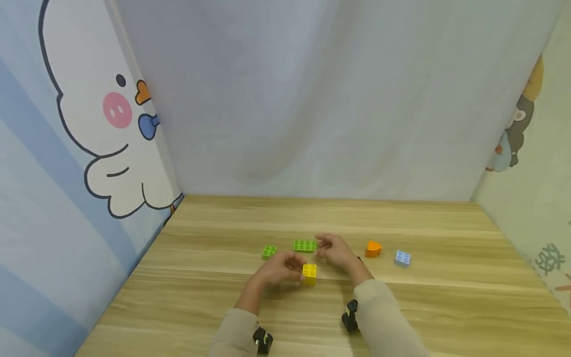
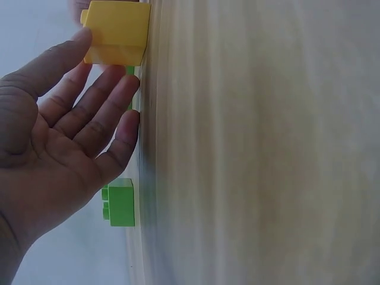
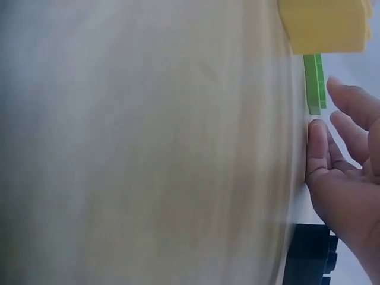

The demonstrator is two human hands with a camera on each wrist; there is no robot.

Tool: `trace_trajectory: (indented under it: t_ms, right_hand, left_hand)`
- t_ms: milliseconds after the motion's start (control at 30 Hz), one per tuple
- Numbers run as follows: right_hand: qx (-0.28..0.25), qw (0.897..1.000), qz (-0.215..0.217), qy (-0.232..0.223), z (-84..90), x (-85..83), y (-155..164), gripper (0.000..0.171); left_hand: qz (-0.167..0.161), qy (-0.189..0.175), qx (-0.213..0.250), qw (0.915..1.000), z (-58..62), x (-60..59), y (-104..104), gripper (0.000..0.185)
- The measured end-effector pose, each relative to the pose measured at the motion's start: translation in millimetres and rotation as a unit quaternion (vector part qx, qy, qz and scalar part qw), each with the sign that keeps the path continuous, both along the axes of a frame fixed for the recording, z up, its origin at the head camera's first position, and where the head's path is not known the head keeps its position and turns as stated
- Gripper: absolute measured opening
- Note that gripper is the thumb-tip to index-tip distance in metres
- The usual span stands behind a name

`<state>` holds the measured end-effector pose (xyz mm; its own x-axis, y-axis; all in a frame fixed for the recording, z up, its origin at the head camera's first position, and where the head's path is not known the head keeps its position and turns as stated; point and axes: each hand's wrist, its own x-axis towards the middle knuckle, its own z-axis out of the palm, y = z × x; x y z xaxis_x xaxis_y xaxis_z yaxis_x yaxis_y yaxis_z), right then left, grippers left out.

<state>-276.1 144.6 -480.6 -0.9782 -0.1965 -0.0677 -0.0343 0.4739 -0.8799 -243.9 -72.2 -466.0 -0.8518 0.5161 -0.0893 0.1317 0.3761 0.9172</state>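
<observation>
head view, centre of frame: a glossy yellow studded brick [image 1: 309,273] stands on the worktop [image 1: 446,307], left hand [image 1: 277,269] fingers straight, thumb touching it; right hand [image 1: 336,252] loosely open, holding nothing.

The table [image 1: 223,307] is pale wood-grain with a smooth, matt finish. The yellow brick [image 1: 310,273], small green brick [image 1: 269,251], flat green plate [image 1: 305,245], orange piece [image 1: 373,248] and light-blue brick [image 1: 402,258] look like smooth, slightly glossy plastic. The backdrop [image 1: 312,99] is soft matt cloth.

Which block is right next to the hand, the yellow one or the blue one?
The yellow block. It sits at the left hand's fingertips, while the light blue block lies far right, past the orange piece.
</observation>
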Motion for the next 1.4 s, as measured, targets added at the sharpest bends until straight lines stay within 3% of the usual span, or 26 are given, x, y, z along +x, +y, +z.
trace_trajectory:
  t_ms: [467, 1033, 1400]
  right_hand:
    - [0.034, 0.999, 0.022, 0.018, -0.1, -16.0, -6, 0.052]
    - [0.092, 0.996, -0.003, 0.016, 0.2, -20.3, -9, 0.043]
    - [0.052, 0.998, -0.036, 0.013, 3.2, -16.1, -3, 0.032]
  left_hand:
    - [-0.002, 0.004, -0.015, 0.9999, 3.1, -3.9, -2, 0.03]
    - [-0.012, 0.001, -0.003, 0.9999, 3.4, -4.7, 3, 0.029]
    - [-0.019, 0.0, -0.005, 0.9998, -0.4, -5.5, 3, 0.028]
